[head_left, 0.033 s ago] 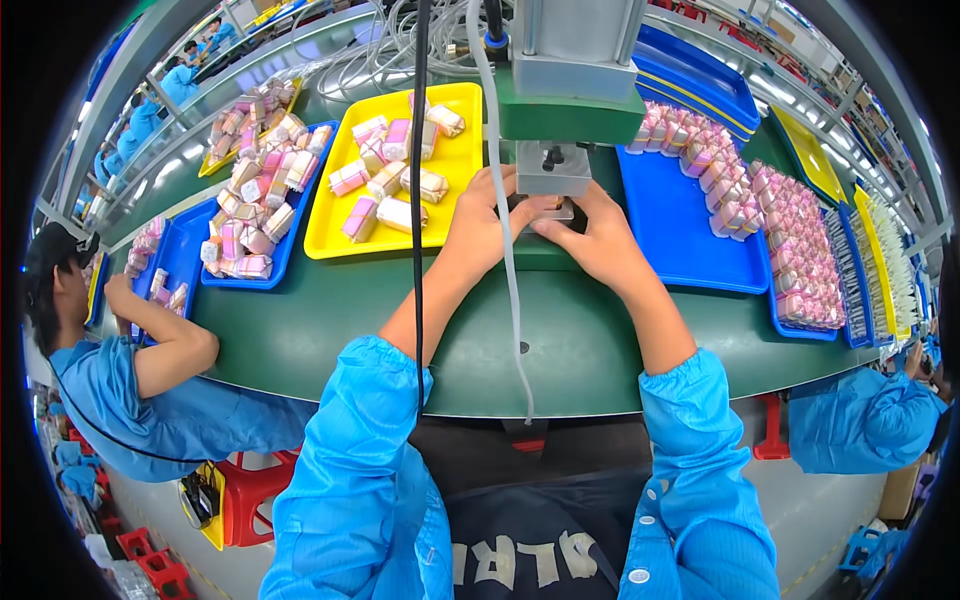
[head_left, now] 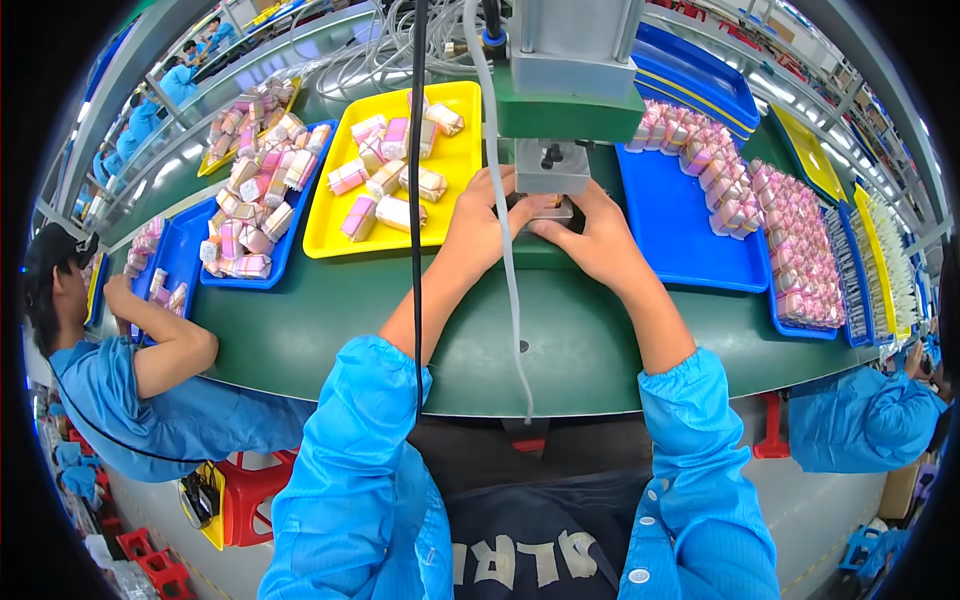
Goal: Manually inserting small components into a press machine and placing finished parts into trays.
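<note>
My left hand [head_left: 488, 225] and my right hand [head_left: 592, 238] meet at the middle of the green table [head_left: 560, 340], right under a grey metal press head [head_left: 548, 165]. The fingertips of both pinch a small piece at the base of the press. Most of that piece is hidden by my fingers. To the left of my left hand lies a yellow tray [head_left: 462, 160] with several pink and cream wrapped bundles [head_left: 385, 180]. To the right of my right hand lies a blue tray [head_left: 680, 225], with pink bundles [head_left: 700, 140] along its far side.
A black cable [head_left: 415, 250] and a grey hose [head_left: 503, 270] hang down in front of my left arm. Another blue tray [head_left: 240, 278] of bundles sits further left. One person [head_left: 130, 390] works at the left and another person's sleeve [head_left: 860, 420] shows at the right. More trays line the right end.
</note>
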Action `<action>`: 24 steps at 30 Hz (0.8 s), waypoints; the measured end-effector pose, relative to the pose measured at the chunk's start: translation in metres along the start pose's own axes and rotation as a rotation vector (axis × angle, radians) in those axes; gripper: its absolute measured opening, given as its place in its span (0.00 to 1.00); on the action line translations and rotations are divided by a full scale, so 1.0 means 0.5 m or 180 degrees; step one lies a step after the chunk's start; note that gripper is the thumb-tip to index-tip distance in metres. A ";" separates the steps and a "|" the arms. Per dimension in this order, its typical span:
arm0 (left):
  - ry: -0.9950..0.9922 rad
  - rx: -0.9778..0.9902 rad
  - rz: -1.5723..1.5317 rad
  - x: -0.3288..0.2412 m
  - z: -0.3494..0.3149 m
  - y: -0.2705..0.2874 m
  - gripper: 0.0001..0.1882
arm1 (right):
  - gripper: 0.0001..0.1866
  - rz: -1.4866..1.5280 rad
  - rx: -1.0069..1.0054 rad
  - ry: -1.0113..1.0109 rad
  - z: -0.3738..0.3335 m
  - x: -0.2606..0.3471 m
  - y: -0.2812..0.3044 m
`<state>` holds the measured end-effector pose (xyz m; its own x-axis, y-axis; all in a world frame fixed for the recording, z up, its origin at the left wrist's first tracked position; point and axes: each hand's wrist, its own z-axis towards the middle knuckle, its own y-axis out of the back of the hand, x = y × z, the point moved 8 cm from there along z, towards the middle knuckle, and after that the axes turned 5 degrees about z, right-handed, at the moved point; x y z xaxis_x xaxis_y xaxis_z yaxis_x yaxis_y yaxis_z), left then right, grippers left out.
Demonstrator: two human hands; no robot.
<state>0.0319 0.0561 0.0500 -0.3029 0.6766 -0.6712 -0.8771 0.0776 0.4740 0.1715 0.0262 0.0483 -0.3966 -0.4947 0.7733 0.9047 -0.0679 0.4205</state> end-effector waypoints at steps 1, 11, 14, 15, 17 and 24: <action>0.0079 -0.0025 -0.0056 0.004 -0.001 0.000 0.16 | 0.27 -0.0105 0.0049 -0.0048 0.003 0.003 -0.001; 0.0148 -0.0188 0.0038 0.012 0.000 -0.002 0.14 | 0.26 -0.0381 -0.0083 0.0401 -0.002 0.030 -0.004; 0.0093 -0.0109 0.0032 0.010 -0.001 -0.003 0.14 | 0.26 -0.0393 0.0007 0.0334 0.000 0.019 -0.007; 0.0046 -0.0072 0.0006 0.008 -0.003 -0.003 0.15 | 0.27 -0.0450 0.0021 0.0310 -0.001 0.018 -0.008; 0.0126 -0.0163 0.0014 0.011 -0.004 -0.002 0.14 | 0.28 -0.0588 0.0037 0.0273 0.000 0.019 -0.005; 0.0618 -0.0006 -0.0386 0.017 0.000 -0.014 0.14 | 0.33 -0.0564 0.0092 0.0173 -0.020 -0.004 0.074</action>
<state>0.0357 0.0613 0.0408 -0.2612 0.5089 -0.8203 -0.9121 0.1481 0.3823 0.2072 0.0162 0.0574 -0.5397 -0.5233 0.6595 0.8163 -0.1335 0.5621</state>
